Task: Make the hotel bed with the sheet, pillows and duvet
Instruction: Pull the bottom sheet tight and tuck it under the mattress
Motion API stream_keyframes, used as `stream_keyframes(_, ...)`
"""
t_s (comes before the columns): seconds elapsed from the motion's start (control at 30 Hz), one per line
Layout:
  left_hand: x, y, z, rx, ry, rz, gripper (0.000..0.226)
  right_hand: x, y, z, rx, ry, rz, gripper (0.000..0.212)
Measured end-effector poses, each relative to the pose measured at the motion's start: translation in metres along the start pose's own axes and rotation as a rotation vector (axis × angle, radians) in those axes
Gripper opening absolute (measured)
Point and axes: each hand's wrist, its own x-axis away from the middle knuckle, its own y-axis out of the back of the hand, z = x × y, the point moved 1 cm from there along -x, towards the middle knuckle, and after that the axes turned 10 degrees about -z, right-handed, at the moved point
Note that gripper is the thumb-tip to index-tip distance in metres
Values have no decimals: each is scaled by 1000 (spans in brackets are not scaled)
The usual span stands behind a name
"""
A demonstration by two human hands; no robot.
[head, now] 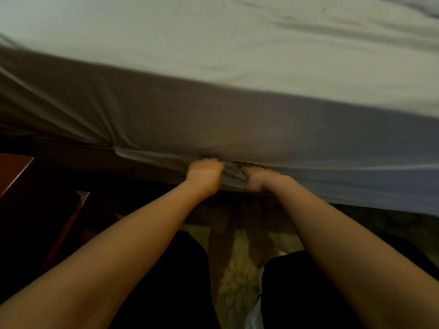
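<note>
A white sheet (213,67) covers the mattress and hangs down its near side. At the mattress's lower edge, my left hand (204,173) and my right hand (257,178) sit close together, each gripping a bunched fold of the sheet's hem (232,173) between them. Their fingertips are tucked under the mattress edge and hidden. Creases fan out leftward from the gripped spot. No pillows are in view; a rumpled bit of white bedding (425,5) shows at the far right corner.
A reddish-brown wooden piece of furniture (16,172) stands to the left of the bed. Patterned carpet (237,257) lies beneath me, between my dark-clothed legs. A pale plastic item (255,314) lies on the floor near the bottom edge.
</note>
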Motion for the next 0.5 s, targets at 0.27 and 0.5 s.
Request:
stream_keyframes(0.27,-31,-8,-58,23,-141,117,55,8,-2,-70,-24,-199,-19,69)
stream_keyframes(0.5,-59,-35,-58,105,-104,188,64,-32,-15,-95,-45,-204,-61,64)
